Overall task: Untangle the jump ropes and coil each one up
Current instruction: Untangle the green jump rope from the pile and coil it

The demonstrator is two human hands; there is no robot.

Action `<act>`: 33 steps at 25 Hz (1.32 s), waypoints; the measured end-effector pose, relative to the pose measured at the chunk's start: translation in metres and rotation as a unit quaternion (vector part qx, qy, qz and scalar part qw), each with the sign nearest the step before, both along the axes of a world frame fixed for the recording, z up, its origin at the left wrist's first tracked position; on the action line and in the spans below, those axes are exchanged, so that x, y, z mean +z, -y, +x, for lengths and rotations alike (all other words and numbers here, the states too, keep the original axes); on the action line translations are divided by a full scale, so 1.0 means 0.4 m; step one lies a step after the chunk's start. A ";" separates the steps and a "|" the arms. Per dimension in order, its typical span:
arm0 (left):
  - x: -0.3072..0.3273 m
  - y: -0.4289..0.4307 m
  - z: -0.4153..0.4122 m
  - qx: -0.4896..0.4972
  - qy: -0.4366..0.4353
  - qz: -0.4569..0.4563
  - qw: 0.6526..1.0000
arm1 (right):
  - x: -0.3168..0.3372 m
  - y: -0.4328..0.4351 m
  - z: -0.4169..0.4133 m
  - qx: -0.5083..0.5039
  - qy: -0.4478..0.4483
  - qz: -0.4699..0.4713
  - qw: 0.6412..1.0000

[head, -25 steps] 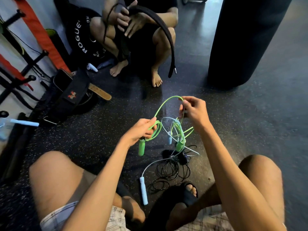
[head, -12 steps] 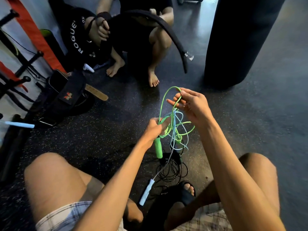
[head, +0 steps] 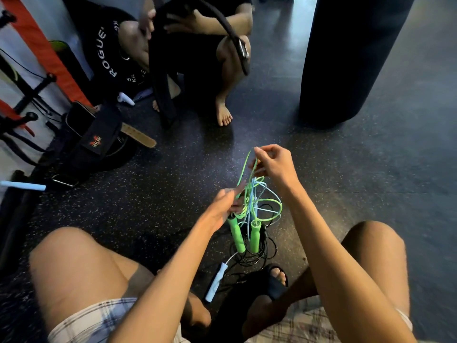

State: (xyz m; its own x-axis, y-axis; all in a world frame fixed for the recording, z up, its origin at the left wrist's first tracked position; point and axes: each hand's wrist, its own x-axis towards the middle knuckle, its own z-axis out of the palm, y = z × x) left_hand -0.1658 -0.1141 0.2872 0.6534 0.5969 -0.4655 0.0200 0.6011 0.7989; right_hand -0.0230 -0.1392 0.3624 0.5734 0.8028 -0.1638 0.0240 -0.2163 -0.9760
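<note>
A green jump rope (head: 270,203) hangs in loops between my hands, tangled with a pale blue rope (head: 259,191). My right hand (head: 273,163) pinches the top of the green cord. My left hand (head: 226,203) grips the green loops lower down. Two green handles (head: 254,235) dangle below my left hand. A pale blue handle (head: 216,280) lies on the floor by my foot. A thin black rope (head: 254,254) sits in a loose heap under the handles.
A second person squats ahead, holding a black belt (head: 232,38). A black punching bag (head: 346,58) stands at the right. Lifting belts and a bag (head: 99,139) lie at the left by a rack, with another pale blue handle (head: 27,186).
My right hand has drawn the green cord higher and closed on it. The second green handle has risen off the floor and hangs beside the first. My left hand has shifted right.
</note>
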 end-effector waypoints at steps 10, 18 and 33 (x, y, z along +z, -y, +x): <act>-0.076 -0.021 -0.010 0.020 -0.157 0.105 0.982 | -0.131 0.048 0.011 0.143 0.051 -0.248 0.957; -0.125 -0.028 -0.034 0.055 -0.195 0.098 0.974 | -0.176 0.045 -0.040 0.136 0.067 -0.232 0.961; -0.133 -0.087 -0.104 0.127 -0.236 0.058 0.962 | -0.218 0.074 0.028 -0.116 0.156 -0.194 0.961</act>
State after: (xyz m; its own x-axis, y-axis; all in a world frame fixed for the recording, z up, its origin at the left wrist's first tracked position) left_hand -0.2074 -0.0793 0.2339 0.2122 0.7757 -0.5944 0.2607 0.5412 0.7994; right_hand -0.0117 -0.1690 0.2752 0.8000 0.5598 -0.2159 0.2098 -0.5981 -0.7735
